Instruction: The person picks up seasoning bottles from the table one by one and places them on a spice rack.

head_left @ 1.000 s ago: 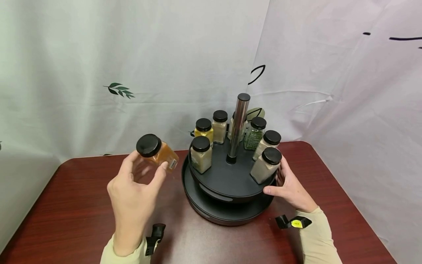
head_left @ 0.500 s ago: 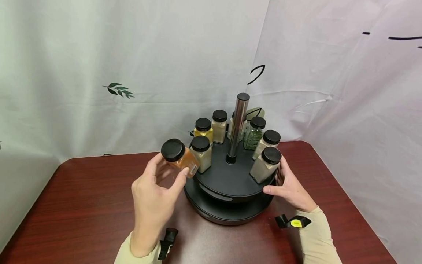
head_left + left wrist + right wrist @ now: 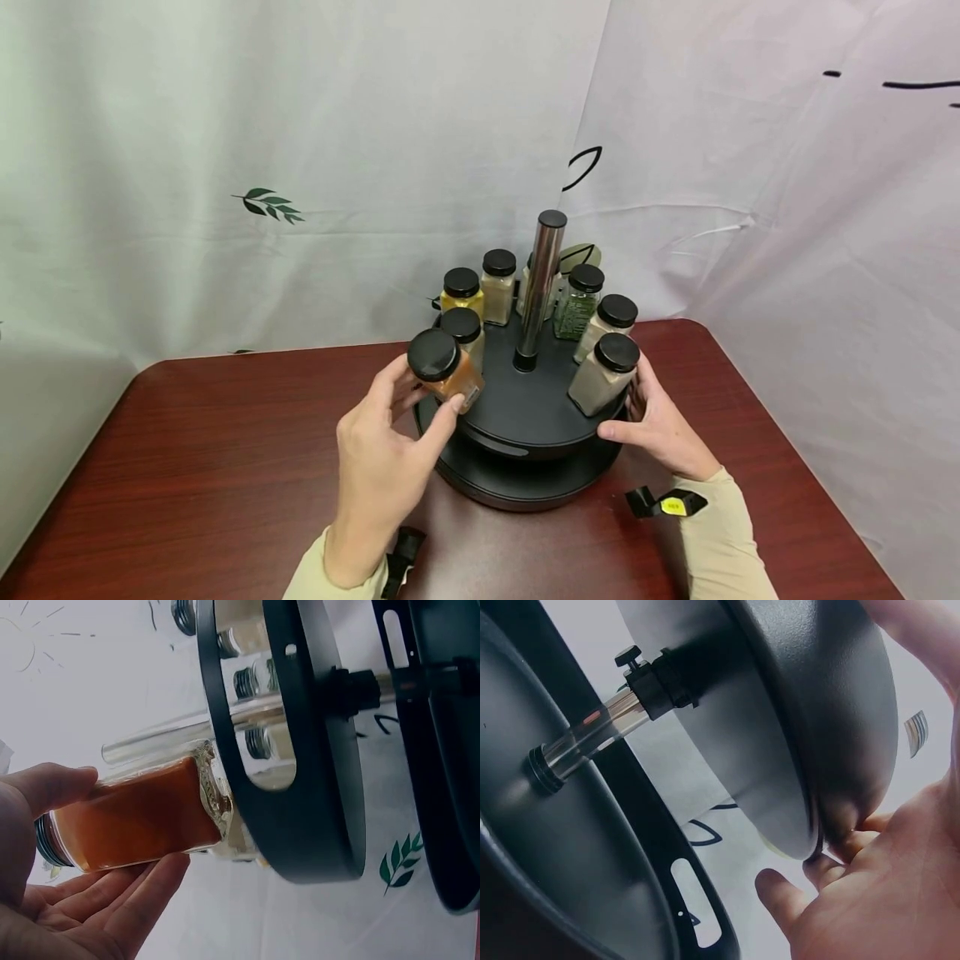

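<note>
My left hand (image 3: 382, 462) grips a spice jar (image 3: 459, 382) of orange powder with a black lid, thumb on one side and fingers on the other. Tilted, the jar overlaps the front left rim of the upper tray (image 3: 517, 408) of a black two-tier turntable. In the left wrist view the jar's glass base (image 3: 214, 787) is right at the tray's slotted wall (image 3: 262, 817). At the right, my right hand (image 3: 663, 429) holds the upper tray's rim, thumb in front. Its fingertips (image 3: 825, 870) curl at the tray's edge in the right wrist view.
Several black-lidded spice jars stand around the upper tray, including a green one (image 3: 576, 312), a yellow one (image 3: 461, 304) and a pale one (image 3: 597, 387). A metal post (image 3: 542, 287) rises from its middle. The lower tray (image 3: 525, 486) sits on the red-brown table (image 3: 225, 467).
My left hand has carried the orange spice jar rightward, from beside the turntable to the upper tray's front left rim. The right hand keeps its hold on the tray.
</note>
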The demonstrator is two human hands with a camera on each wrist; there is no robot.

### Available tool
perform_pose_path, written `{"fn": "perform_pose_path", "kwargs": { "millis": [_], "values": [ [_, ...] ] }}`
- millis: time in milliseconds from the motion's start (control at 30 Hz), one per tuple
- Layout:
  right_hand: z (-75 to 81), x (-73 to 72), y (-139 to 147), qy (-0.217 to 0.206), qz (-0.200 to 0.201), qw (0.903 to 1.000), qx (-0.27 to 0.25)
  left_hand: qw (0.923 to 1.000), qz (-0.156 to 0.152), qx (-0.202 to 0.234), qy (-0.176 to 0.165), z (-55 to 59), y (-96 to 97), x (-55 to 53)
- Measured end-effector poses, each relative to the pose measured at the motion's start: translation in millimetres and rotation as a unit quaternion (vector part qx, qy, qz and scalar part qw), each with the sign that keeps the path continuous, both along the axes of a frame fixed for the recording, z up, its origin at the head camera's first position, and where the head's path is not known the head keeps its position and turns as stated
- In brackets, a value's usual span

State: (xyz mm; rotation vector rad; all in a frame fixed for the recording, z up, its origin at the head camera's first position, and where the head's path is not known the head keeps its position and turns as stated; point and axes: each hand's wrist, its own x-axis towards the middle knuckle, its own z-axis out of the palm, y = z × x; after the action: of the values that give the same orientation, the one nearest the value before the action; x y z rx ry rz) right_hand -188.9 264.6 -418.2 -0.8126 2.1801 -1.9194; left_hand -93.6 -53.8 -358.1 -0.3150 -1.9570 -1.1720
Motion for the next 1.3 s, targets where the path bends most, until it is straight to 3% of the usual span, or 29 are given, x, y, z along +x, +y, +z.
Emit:
{"fn": "perform_pose_path", "kwargs": {
  "millis": [433, 733, 1300],
  "values": [
    [-0.5, -0.2, -0.3, -0.003, -0.002, 1.0000, 0.001, 0.9992, -0.033, -0.024, -0.004, -5.9, 17.2, 0.5],
    [0.1, 0.8, 0.2, -0.003, -0.006, 0.9999, 0.009, 0.9974, -0.045, -0.045, -0.034, -16.2, 28.7, 0.1],
    [1.2, 1.2, 0.5, 0.001, -0.011, 0.9998, 0.020, 0.9921, 0.010, -0.116, -0.048, -29.5, 40.4, -2.0]
  ]
}}
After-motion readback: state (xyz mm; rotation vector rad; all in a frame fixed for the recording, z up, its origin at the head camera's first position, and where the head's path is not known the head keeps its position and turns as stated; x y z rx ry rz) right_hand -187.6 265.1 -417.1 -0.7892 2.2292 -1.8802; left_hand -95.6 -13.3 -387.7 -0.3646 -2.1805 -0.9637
